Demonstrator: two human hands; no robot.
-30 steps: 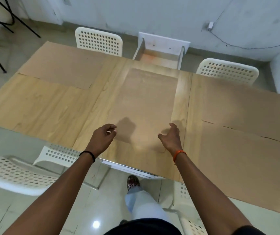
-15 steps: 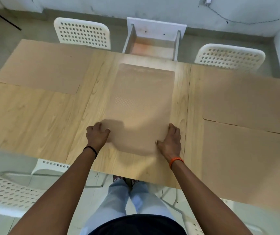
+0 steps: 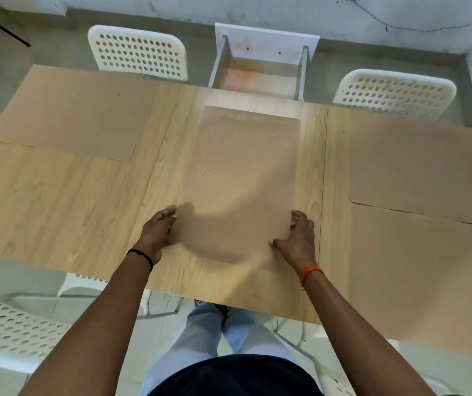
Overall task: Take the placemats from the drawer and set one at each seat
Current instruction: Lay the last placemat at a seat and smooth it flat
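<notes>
The placemat [image 3: 243, 178] lies flat at the middle of the table [image 3: 57, 195], its long axis running from the person toward the open drawer [image 3: 257, 72]. It looks thin, light and floppy, best gripped at its near corners. Left hand [image 3: 157, 232] and right hand [image 3: 297, 238] pinch those corners.

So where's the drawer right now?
The drawer hangs open at the table's far edge, top centre of the head view, between two white chairs.
</notes>
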